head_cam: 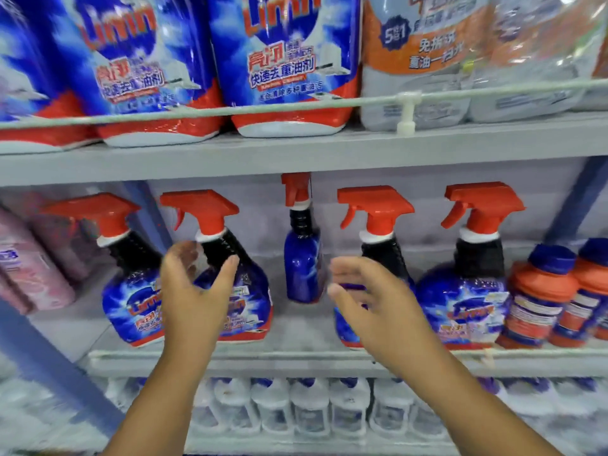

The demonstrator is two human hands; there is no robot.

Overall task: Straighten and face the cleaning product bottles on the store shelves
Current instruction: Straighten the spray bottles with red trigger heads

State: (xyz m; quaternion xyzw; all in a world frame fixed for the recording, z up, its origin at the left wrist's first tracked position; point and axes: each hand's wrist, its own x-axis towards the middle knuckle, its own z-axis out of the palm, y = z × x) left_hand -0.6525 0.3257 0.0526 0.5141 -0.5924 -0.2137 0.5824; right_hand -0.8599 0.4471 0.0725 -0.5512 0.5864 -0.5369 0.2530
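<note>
Both hands, left (194, 291) and right (371, 304), hover spread, holding nothing. The blue plastic red-triggered spray bottle (243, 291) looks rigid, glossy, probably slippery; its black neck seems the safest grip.

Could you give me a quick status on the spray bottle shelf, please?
Left hand open, at second spray bottle. Right hand open, holding nothing. Narrow blue bottle set back, turned sideways. Nothing in the way.

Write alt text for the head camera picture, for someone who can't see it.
Two open hands, left hand and right hand, reach toward red-triggered blue spray bottles on the middle shelf; one bottle between the hands sits further back, turned sideways.
</note>
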